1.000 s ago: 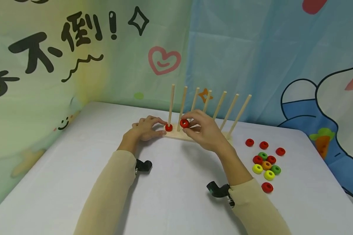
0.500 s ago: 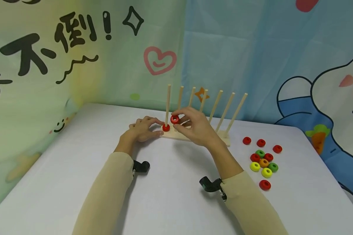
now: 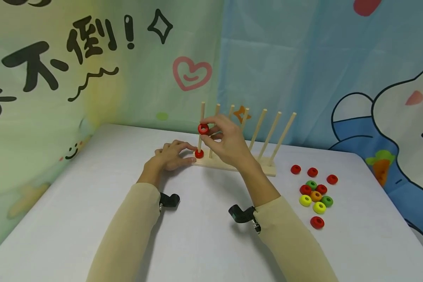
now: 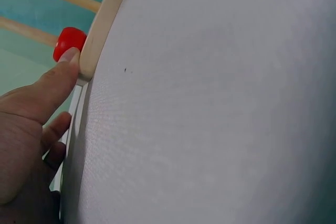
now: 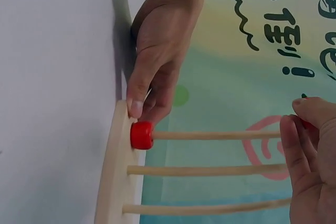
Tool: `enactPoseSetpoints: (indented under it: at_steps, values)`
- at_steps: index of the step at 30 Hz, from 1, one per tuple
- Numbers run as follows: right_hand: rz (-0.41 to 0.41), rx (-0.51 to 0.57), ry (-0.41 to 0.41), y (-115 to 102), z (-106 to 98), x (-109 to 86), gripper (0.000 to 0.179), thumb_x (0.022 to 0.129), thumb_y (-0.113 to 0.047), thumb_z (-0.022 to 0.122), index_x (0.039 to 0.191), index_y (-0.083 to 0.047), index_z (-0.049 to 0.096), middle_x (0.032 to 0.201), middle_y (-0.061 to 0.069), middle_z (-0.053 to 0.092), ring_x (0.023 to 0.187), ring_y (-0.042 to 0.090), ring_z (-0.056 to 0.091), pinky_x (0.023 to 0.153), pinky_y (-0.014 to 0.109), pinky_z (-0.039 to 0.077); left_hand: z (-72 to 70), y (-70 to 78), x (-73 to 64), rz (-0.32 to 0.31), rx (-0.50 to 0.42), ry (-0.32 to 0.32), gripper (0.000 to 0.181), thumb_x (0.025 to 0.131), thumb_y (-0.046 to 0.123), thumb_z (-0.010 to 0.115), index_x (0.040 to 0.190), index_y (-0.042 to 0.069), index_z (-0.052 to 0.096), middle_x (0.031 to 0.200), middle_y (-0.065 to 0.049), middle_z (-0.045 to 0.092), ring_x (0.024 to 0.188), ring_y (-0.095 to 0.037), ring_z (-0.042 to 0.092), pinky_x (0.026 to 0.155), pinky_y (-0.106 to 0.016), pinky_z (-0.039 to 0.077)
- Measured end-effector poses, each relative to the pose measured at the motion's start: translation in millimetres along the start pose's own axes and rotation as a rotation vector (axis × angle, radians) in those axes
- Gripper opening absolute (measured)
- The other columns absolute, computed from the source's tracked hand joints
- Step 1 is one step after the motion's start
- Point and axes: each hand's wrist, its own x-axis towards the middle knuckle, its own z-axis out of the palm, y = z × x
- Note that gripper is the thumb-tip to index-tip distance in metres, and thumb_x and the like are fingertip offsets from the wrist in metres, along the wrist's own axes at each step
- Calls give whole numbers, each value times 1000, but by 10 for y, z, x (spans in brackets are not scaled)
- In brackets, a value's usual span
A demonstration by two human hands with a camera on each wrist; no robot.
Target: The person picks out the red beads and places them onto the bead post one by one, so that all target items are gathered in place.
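Note:
A wooden peg stand (image 3: 225,164) with a row of upright pegs stands at the back of the table. One red bead (image 3: 199,154) sits at the foot of its leftmost peg. My left hand (image 3: 172,154) holds that end of the base, thumb (image 4: 60,80) at its corner and index finger beside the bead. Between thumb and index finger, my right hand (image 3: 227,141) pinches another red bead (image 3: 203,133), its hole facing the head camera. This bead overlaps the leftmost peg, below its top, in the head view; in the right wrist view fingers mostly hide it.
To the right lie loose beads: several red (image 3: 317,223), two green (image 3: 327,201), two yellow (image 3: 319,207) and one orange (image 3: 316,196). A printed cloth (image 3: 275,58) hangs behind the white table (image 3: 197,235). Each wrist carries a small black camera (image 3: 170,200).
My right hand has moved left and up with its red bead, from near the second peg to the leftmost one. The left hand stays at the base's end.

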Motion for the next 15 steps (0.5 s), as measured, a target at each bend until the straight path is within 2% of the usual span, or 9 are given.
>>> enactPoseSetpoints:
  at_steps: [8,15]
  values:
    - [19,79,73,-5,13,79,33,93,-3,72,125,-1,64,118,14,60,92,24,72,82,32,60,4,-14,10,12,-9,7,56,96,64,58,147,43,50,165,-4,29,146,-40,27,109,-69,23]
    - [0,109,152,27,31,144,30,92,-1,72,122,-2,66,114,12,60,89,23,71,78,32,61,14,-36,21,23,-18,5,55,96,62,59,147,43,51,165,-4,29,147,-41,26,110,-69,21]
